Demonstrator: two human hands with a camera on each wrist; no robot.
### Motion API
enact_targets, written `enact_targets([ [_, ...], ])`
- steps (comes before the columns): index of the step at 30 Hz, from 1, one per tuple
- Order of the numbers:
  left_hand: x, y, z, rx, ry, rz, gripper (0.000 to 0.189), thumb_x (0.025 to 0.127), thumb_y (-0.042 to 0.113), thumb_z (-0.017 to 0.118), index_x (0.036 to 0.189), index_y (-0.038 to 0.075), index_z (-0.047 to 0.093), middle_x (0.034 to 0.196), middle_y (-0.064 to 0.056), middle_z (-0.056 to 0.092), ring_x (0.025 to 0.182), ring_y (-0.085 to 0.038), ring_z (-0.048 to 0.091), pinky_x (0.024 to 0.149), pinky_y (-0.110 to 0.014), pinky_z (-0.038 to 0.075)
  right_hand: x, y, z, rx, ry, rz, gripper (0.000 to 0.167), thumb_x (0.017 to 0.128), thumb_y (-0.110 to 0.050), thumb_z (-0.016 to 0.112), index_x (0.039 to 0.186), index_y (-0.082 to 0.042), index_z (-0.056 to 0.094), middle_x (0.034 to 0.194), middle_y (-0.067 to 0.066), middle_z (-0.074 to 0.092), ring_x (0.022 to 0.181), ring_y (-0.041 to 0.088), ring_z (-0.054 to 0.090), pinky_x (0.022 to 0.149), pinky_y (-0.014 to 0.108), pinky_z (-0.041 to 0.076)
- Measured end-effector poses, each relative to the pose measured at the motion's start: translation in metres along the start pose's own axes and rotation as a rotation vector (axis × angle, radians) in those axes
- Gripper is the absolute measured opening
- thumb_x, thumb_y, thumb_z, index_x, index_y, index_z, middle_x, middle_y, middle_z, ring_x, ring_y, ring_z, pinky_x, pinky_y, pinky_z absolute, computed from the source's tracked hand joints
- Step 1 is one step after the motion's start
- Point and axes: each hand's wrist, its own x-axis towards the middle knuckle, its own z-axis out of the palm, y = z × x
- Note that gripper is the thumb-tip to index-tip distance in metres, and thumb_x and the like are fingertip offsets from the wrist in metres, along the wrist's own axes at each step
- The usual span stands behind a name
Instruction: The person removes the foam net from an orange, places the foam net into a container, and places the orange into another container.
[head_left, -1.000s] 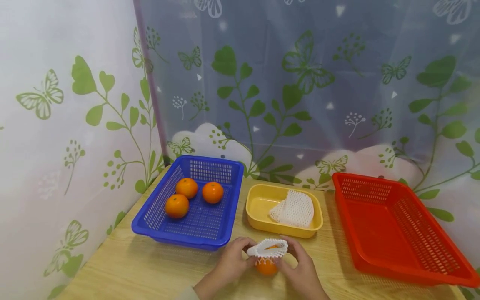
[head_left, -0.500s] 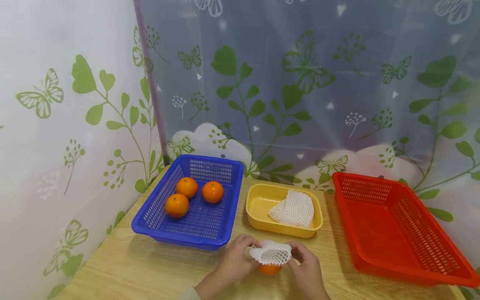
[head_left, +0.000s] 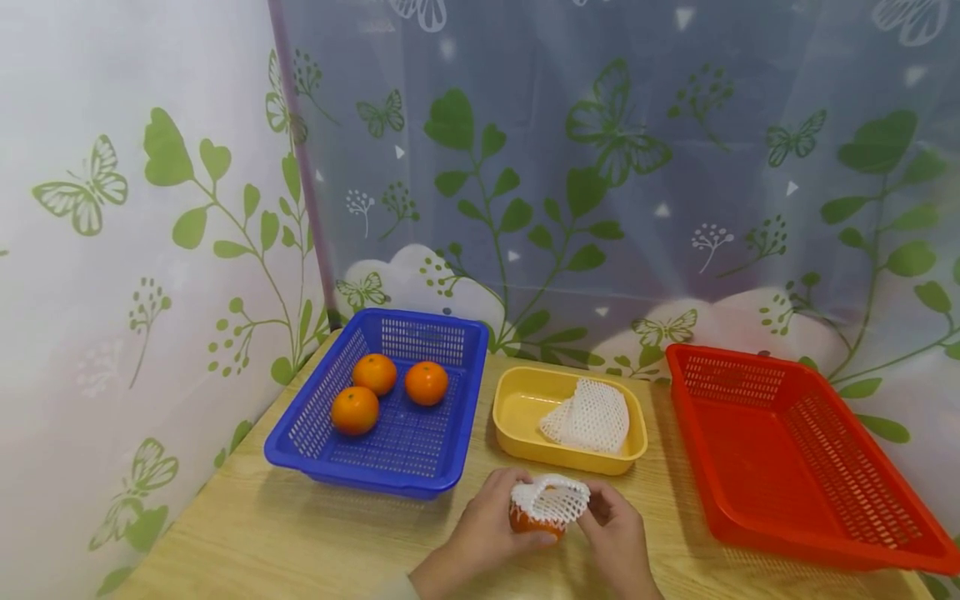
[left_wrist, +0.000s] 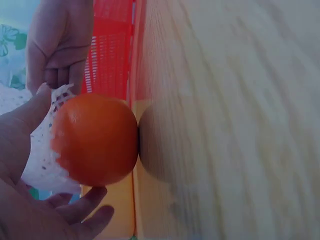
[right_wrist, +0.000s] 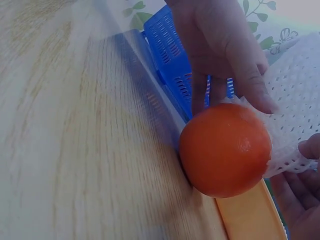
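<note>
On the table rests an orange (left_wrist: pixel 97 140), its upper part covered by a white foam fruit net (head_left: pixel 553 500) whose open end stands up and tilts right. My left hand (head_left: pixel 487 527) grips the orange from the left, its thumb lying over the net's lower edge in the right wrist view. From the other side my right hand (head_left: pixel 618 533) pinches the net's rim between thumb and fingers, as the right wrist view shows. The orange's lower half is bare in both wrist views. Some of the right fingers are hidden behind the net in the head view.
A blue basket (head_left: pixel 408 467) with three oranges stands at the left. Behind the hands is a yellow tray (head_left: pixel 517 404) holding more white foam nets (head_left: pixel 588 417). At the right lies a red basket (head_left: pixel 765 450). A patterned curtain (head_left: pixel 525 167) hangs behind the table.
The net has come down over more of the orange and shifted slightly right. My left hand has moved right and now closes round the orange; the right hand stays at the net's rim.
</note>
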Motion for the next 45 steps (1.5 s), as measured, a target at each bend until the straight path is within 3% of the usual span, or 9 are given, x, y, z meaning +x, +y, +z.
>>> enact_targets([
  [5,0.002,0.002,0.005,0.015,0.008,-0.033,0.074,0.070,0.042,0.086,0.129,0.022,0.046,0.124,0.001,0.053,0.109,-0.019,0.056,0.090,-0.045,0.049,0.000,0.001,0.000,0.014,0.002,0.019,0.019,0.085,0.003,0.071,0.103,0.001,0.067,0.095,0.007,0.069,0.082,0.003,0.063,0.073,0.020,0.054],
  [12,0.004,0.006,0.004,0.041,-0.021,-0.026,0.075,0.070,0.029,0.088,0.132,0.023,0.045,0.122,-0.001,0.056,0.110,-0.021,0.057,0.089,-0.046,0.049,0.001,-0.002,-0.001,-0.003,0.044,0.009,0.016,0.086,0.006,0.068,0.101,0.002,0.068,0.094,0.008,0.069,0.082,0.003,0.062,0.072,0.018,0.053],
  [17,0.009,0.009,0.001,0.058,-0.042,-0.035,0.084,0.071,0.029,0.087,0.140,0.023,0.040,0.127,-0.004,0.057,0.113,-0.024,0.057,0.092,-0.047,0.049,0.008,-0.005,-0.003,0.022,0.103,-0.022,0.013,0.085,0.009,0.067,0.097,0.005,0.067,0.085,0.001,0.067,0.076,0.004,0.061,0.067,0.017,0.053],
  [23,0.009,0.013,-0.003,0.055,-0.075,-0.083,0.091,0.071,0.033,0.087,0.145,0.020,0.035,0.125,-0.007,0.058,0.112,-0.027,0.058,0.092,-0.049,0.048,0.017,-0.005,-0.010,0.085,0.148,-0.030,0.013,0.086,0.009,0.066,0.098,0.005,0.065,0.086,-0.010,0.066,0.076,0.005,0.063,0.065,0.017,0.054],
  [30,0.007,0.012,-0.007,0.147,-0.132,-0.081,0.072,0.074,0.040,0.083,0.134,0.013,0.055,0.122,-0.003,0.058,0.108,-0.025,0.059,0.089,-0.045,0.049,0.037,-0.011,-0.020,0.143,0.182,-0.030,0.014,0.087,0.009,0.064,0.101,0.008,0.062,0.084,-0.007,0.065,0.073,0.003,0.061,0.063,0.014,0.051],
  [35,0.011,0.012,-0.009,0.178,-0.147,-0.077,0.071,0.075,0.043,0.082,0.134,0.013,0.056,0.120,-0.002,0.058,0.105,-0.024,0.059,0.088,-0.043,0.049,0.062,-0.017,-0.023,0.134,0.197,-0.047,0.019,0.087,0.005,0.067,0.104,0.010,0.061,0.085,0.000,0.063,0.069,0.002,0.059,0.060,0.014,0.049],
  [45,0.012,0.015,-0.007,0.187,-0.201,-0.112,0.073,0.077,0.043,0.081,0.137,0.012,0.053,0.119,-0.003,0.056,0.105,-0.023,0.058,0.089,-0.045,0.048,0.098,-0.011,-0.016,0.067,0.101,0.138,0.036,0.092,-0.012,0.066,0.122,0.005,0.054,0.097,0.013,0.061,0.071,0.003,0.056,0.061,0.016,0.053],
])
